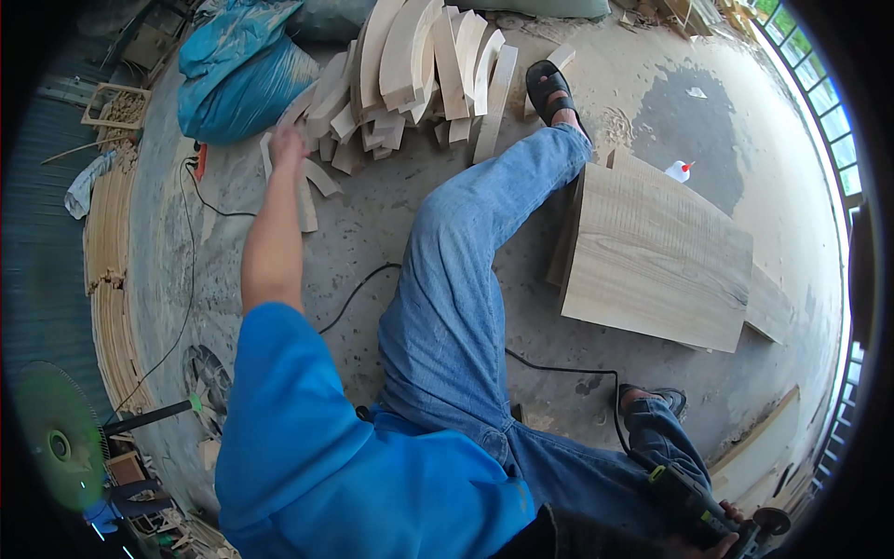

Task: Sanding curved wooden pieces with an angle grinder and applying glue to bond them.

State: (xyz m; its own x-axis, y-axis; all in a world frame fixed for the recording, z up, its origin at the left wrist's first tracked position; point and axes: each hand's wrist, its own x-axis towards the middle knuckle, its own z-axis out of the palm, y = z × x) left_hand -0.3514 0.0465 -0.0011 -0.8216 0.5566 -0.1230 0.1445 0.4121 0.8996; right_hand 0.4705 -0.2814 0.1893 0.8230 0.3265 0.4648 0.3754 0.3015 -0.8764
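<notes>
My left arm reaches forward to the pile of curved wooden pieces (pixel 410 61). My left hand (pixel 291 144) is at the pile's left edge, against the end of one pale piece (pixel 300 104). Its fingers are smeared, so whether they grip that piece cannot be told. More curved pieces (pixel 308 200) lie on the floor just below the hand. At the lower right, my right hand (pixel 728 538) is closed around a dark angle grinder (pixel 687 496) with green parts. The grinder's round head end (pixel 772 521) points right, and its black cord runs up past my knee.
Flat wooden boards (pixel 661 256) are stacked right of my outstretched leg (pixel 456 252). A blue sack (pixel 244 79) stands left of the pile. A fan (pixel 60 445) is at the lower left. A black cord (pixel 358 291) crosses the concrete floor. A small white bottle (pixel 678 171) stands behind the boards.
</notes>
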